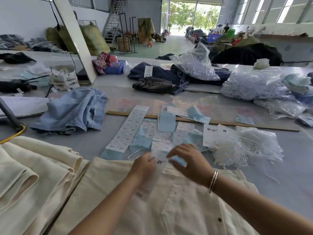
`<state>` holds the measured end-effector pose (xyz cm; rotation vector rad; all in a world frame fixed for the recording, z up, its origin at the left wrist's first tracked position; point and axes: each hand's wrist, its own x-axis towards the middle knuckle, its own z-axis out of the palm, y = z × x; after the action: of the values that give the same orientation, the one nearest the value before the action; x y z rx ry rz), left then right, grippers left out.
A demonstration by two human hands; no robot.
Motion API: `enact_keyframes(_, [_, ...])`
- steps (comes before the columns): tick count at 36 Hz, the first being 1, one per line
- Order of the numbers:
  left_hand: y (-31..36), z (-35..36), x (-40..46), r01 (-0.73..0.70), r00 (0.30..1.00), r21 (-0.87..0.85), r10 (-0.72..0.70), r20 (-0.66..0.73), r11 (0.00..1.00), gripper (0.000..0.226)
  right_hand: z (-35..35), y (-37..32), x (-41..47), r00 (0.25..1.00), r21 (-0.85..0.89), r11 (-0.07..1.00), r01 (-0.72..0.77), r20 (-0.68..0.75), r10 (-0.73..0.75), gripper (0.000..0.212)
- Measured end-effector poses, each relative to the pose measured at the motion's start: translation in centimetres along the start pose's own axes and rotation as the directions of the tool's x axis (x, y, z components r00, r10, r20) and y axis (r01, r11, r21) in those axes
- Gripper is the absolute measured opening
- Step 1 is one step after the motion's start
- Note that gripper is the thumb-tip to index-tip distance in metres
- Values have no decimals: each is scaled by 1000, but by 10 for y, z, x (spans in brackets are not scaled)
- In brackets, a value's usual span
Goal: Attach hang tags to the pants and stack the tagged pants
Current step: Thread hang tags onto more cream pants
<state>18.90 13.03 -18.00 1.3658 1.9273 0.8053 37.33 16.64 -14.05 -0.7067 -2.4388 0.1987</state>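
A pair of cream cotton pants (pixel 169 209) lies flat on the grey bench (pixel 279 184) at the near edge, its long axis running near to far, with the waistband at the far end under the hands and a buttoned back pocket facing up. The left hand (pixel 144 167) pinches a white paper hang tag (pixel 159 161) with dark printed characters, fingers curled on its left edge just above the waistband. The right hand (pixel 188 161), a metal bangle on its wrist, curls its fingers round the tag's right end together with a light blue tag (pixel 178 161); the motion blur hides the exact grip. To the left, a stack of folded cream pants (pixel 33 175) rests beside the flat pair. Just beyond the hands lie sheets of white printed stickers (pixel 128 128), more blue tags, and to the right a heap of white plastic tag strings (pixel 237 150).
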Motion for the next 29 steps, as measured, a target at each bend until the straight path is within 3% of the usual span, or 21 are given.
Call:
enact_keyframes(3, [-9,3,8,-121,993,269,113,46,956,17,12,26,25,941,-55,944,-325,78,328,17])
enact_keyframes(7, [-19,18,14,-294,941,462,338,-14,837,23,35,47,42,840,-260,889,-377,308,447,31])
enact_keyframes(10, [-29,29,19,-367,899,552,437,5,749,35,52,52,48,798,-346,885,-313,409,442,32])
enact_keyframes(13, [-36,34,19,-379,890,549,456,-3,745,41,61,55,47,786,-426,864,-268,422,452,32])
enact_keyframes(18, [-37,34,16,-389,879,529,476,-33,754,33,69,60,43,874,-494,860,-125,355,331,37])
enact_keyframes(21, [-37,35,16,-391,876,511,480,-48,766,32,70,62,43,886,-499,862,-89,355,298,35])
enact_keyframes(29, [-37,34,16,-378,880,519,472,-55,766,29,75,62,47,848,-438,884,-162,397,352,38])
